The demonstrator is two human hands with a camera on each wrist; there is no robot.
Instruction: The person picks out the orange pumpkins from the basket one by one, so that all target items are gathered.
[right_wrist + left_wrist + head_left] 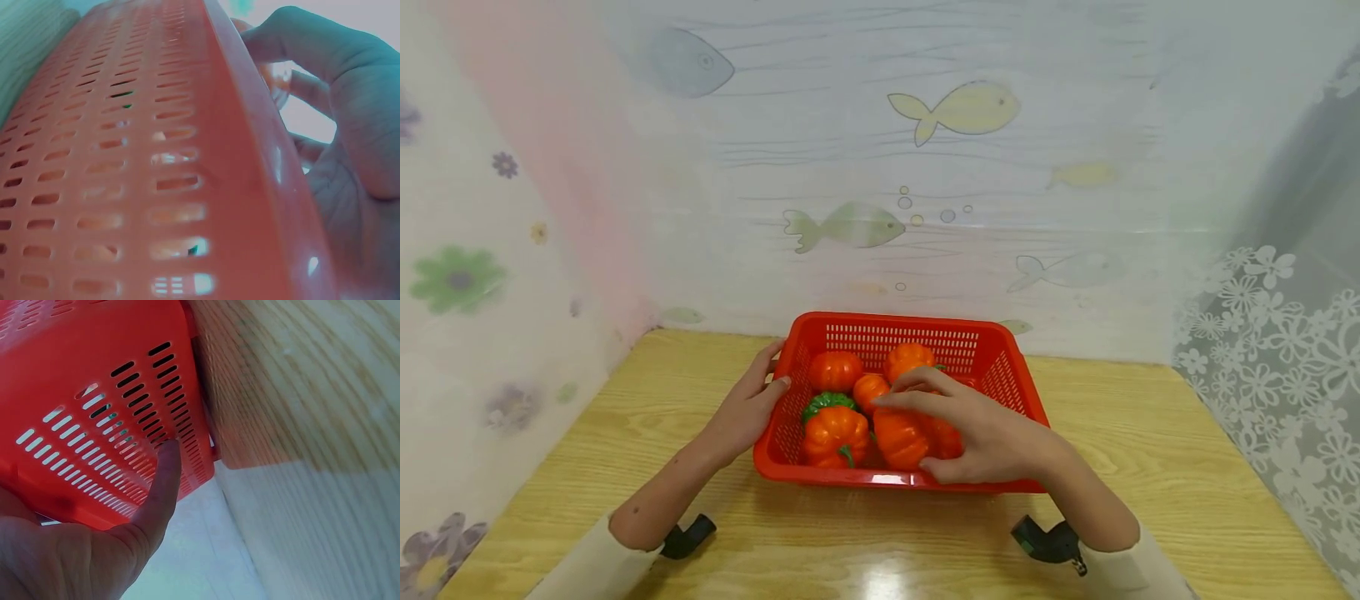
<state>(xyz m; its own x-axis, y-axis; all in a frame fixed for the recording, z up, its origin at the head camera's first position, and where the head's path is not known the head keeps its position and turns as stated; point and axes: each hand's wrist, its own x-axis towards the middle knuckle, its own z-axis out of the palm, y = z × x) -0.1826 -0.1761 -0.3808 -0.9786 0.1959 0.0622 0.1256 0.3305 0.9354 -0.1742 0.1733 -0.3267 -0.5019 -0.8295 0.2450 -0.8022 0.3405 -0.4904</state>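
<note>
A red plastic basket with slotted walls sits on the wooden table, holding several small orange pumpkins and a green one. My left hand holds the basket's left side, its thumb at the rim. In the left wrist view, one finger lies along the slotted outer wall. Over the front right of the basket, my right hand curves its fingers and thumb around an orange pumpkin. The right wrist view shows that hand beyond the basket rim, with its fingertips largely hidden.
Beside that pumpkin lies another orange one with a green stem, and more sit toward the back. The wooden table extends around the basket. A fish-printed curtain hangs behind it.
</note>
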